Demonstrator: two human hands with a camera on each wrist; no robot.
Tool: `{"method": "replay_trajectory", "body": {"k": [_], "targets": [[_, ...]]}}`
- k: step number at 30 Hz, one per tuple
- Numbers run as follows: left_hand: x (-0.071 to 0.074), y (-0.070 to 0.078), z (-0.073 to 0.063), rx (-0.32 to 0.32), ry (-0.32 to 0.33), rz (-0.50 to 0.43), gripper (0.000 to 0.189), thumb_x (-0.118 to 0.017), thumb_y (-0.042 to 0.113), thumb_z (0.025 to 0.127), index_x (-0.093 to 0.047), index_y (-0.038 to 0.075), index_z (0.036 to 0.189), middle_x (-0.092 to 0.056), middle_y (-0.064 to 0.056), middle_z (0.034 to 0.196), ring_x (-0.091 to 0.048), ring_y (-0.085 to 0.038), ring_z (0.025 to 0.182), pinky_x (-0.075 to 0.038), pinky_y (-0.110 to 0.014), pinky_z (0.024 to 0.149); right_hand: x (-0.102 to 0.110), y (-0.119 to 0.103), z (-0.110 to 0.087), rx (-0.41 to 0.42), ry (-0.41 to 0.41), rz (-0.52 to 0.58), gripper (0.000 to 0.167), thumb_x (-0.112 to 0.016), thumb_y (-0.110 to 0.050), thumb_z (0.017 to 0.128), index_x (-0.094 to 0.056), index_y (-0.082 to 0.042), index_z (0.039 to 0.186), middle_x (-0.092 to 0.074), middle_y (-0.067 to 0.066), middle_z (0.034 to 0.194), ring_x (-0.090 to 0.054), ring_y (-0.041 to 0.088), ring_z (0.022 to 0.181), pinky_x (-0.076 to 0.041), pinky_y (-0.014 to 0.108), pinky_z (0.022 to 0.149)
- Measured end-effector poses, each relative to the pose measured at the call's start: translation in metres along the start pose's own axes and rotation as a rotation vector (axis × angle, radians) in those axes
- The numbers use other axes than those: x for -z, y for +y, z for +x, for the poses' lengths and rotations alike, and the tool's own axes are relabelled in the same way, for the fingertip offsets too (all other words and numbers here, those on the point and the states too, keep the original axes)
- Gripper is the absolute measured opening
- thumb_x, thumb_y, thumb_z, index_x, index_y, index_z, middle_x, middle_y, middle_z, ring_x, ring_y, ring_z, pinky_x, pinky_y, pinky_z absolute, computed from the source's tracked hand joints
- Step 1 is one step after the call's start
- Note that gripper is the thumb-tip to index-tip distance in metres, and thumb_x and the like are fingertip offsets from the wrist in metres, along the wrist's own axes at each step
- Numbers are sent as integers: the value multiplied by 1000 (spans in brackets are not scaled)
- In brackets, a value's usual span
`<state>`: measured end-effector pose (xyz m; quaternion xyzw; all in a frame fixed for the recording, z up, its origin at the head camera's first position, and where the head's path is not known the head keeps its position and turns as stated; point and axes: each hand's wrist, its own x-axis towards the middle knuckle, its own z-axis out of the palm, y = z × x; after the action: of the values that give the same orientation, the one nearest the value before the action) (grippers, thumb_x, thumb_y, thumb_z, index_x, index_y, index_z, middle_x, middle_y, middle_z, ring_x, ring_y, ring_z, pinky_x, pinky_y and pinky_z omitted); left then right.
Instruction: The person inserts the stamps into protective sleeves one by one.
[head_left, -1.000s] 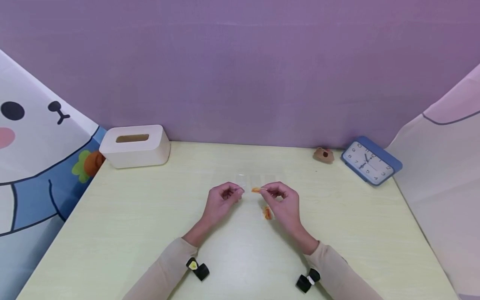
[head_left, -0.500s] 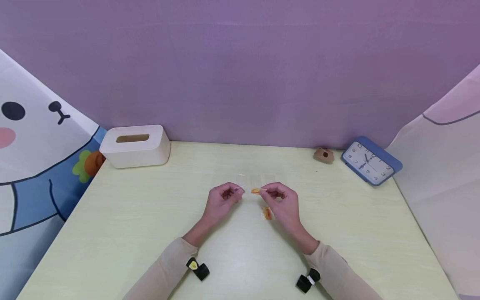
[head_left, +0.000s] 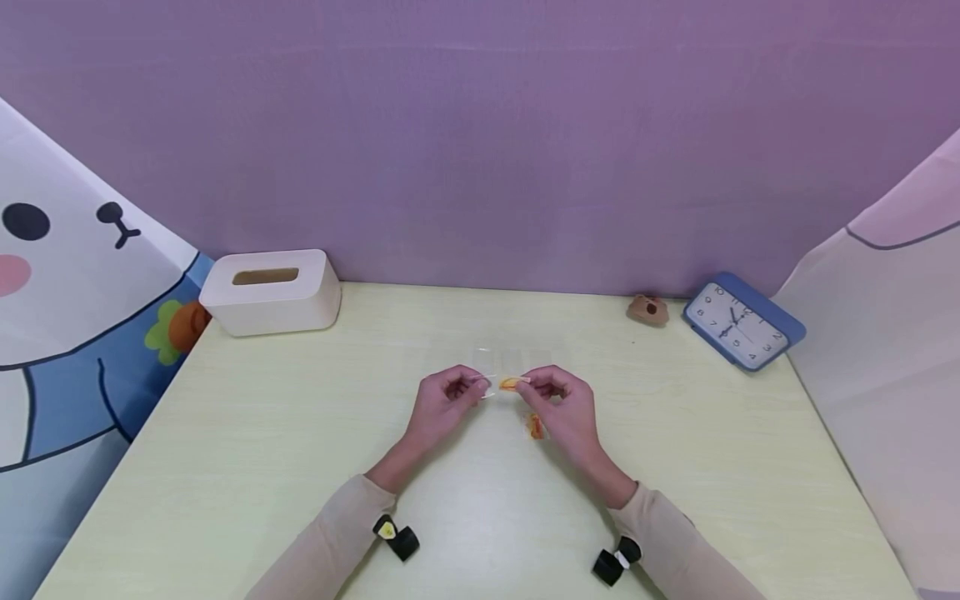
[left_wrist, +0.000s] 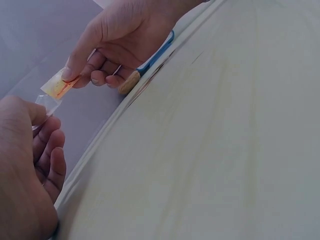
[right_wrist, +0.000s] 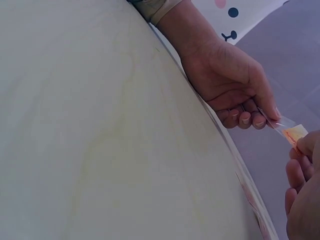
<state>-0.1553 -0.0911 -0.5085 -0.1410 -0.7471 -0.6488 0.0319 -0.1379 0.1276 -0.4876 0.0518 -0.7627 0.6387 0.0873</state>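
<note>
- Key relation: the small, flat, yellow-orange piece with red marks (left_wrist: 56, 89) sits in the gap between our two hands, its free end toward the left.
- Long axis runs roughly side to side in the head view, along the line joining the fingertips.
- Right hand (head_left: 561, 404) is nearer: we've got the piece pinched between thumb and fingers.
- Left hand (head_left: 450, 396) pinches a clear, thin, glossy plastic film (left_wrist: 48, 104), whose free edge meets the piece. Can't tell if they overlap or just touch.
- Hands are close but apart, fingertips facing.
- Second small orange-and-red piece with a clear margin (head_left: 536, 427) lies on the table just below our right hand.
- Faint flat transparent squares (head_left: 483, 360) lie beyond the fingertips; edges hard to read.
- Table: pale yellow-green top (head_left: 465, 533), smooth, faint wood grain.
- Piece looks thin and crisp-edged; paper or plastic, we can't tell.
</note>
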Motion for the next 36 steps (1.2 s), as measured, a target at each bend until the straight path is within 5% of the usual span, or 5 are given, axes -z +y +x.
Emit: {"method": "replay_trajectory", "body": {"k": [26,36], "targets": [[0,1,-1,1,10,17,9,-78,4,104,-78,-4,105,-75,-16,89,-62,-8,74,-51,-18,68,0,1,-2,6,-14,-33,13,-85,-8,99,-81,5,102,-76,10,89,-62,17,78,-51,22,72],[-2,2,-2,-13,-23,73,6,-81,6,102,-81,1,103,-78,-11,92,-62,-8,75,-53,-20,68,-1,2,-1,30,-33,-28,4,-85,-5,98,-82,-3,98,-75,10,87,-64,15,76,-51,22,69]]}}
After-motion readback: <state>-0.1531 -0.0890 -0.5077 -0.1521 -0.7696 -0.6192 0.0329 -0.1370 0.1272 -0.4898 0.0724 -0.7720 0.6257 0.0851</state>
